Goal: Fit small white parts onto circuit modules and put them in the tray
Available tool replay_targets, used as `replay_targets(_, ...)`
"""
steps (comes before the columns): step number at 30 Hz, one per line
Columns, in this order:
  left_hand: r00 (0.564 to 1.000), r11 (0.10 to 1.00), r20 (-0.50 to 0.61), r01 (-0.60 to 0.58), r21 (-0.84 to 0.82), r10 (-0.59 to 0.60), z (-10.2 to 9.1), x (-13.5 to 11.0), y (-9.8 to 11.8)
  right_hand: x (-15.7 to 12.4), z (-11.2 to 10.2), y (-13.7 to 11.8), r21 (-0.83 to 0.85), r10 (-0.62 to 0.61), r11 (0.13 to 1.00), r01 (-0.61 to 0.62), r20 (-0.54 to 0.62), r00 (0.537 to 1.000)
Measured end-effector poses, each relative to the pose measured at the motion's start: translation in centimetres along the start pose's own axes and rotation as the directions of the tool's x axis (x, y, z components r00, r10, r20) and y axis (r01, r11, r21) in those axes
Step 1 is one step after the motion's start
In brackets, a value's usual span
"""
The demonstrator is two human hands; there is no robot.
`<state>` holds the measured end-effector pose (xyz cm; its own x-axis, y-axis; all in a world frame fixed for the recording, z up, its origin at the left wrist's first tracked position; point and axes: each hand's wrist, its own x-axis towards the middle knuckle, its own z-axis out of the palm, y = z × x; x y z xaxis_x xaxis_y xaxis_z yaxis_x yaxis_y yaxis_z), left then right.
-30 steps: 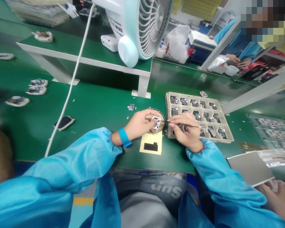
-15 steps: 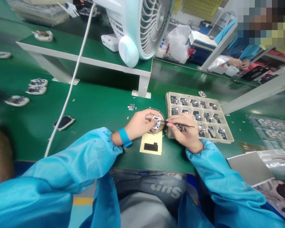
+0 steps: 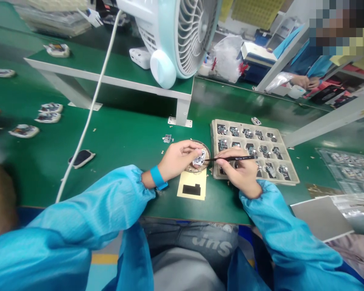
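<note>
My left hand [image 3: 177,159] is closed on a small white-framed electronic part [image 3: 199,157], held over a round dish [image 3: 206,166] with small pale bits in it. Black tweezers [image 3: 238,158] are pinched in my right hand [image 3: 242,173], their tips pointing left and reaching the part's right side. Whether the tips grip anything is too small to tell. Just below the dish lies a yellow sheet [image 3: 182,193] bearing a black sticker-like shape [image 3: 191,189]. A small loose circuit piece [image 3: 168,138] rests on the green bench above my left hand.
To the right stands a compartment tray [image 3: 291,169] of circuit pieces. A fan [image 3: 164,66] sits on a raised shelf [image 3: 109,79], its white cable [image 3: 91,109] crossing the left side. Several white housings [image 3: 24,130] lie at left. Another person's hands [image 3: 306,81] work at back right.
The tweezers have turned in my right hand, so more of their black body shows. My left thumb has shifted up on the part. The view has moved slightly.
</note>
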<state>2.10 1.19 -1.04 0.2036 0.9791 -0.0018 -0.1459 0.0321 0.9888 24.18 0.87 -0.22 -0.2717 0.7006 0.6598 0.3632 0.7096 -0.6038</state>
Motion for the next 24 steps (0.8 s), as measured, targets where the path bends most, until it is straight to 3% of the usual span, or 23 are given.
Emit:
replay_targets(5,0.999,0.997,-0.017,-0.049,0.053,0.050,-0.1,0.0,0.1,-0.1,-0.1,0.0,0.020,0.054,0.998,-0.055,0.038,0.998)
replay_targets(8,0.998,0.996,-0.020,-0.055,0.065,0.057,-0.2,0.0,0.2,0.1,-0.4,0.2,0.150,0.119,0.980,-0.129,0.075,0.990)
replay_targets(12,0.999,0.998,-0.010,-0.032,0.055,0.032,-0.5,0.2,0.1,0.5,-1.4,0.8,0.353,0.182,0.902,-0.249,0.213,0.960)
replay_targets(16,1.000,0.998,-0.007,-0.008,0.063,0.009,-0.9,0.4,0.0,0.8,-2.2,1.2,0.395,0.222,0.860,-0.322,0.278,0.934)
replay_targets(18,1.000,0.998,0.010,0.014,0.057,-0.014,-1.1,0.5,0.2,1.2,-2.9,1.4,0.414,0.262,0.850,-0.325,0.203,0.943)
replay_targets(20,0.998,0.999,0.049,0.038,0.025,-0.039,-1.2,0.5,0.5,2.0,-4.2,1.8,0.430,0.309,0.855,-0.290,0.026,0.951)
replay_targets(22,0.996,0.999,0.076,0.040,-0.015,-0.039,-1.2,0.5,0.7,3.1,-6.1,2.6,0.369,0.353,0.892,-0.260,-0.212,0.911)
replay_targets(24,0.997,0.999,0.075,0.022,-0.028,-0.020,-1.2,0.5,0.8,4.3,-8.1,4.0,0.150,0.370,0.929,-0.338,-0.391,0.843)
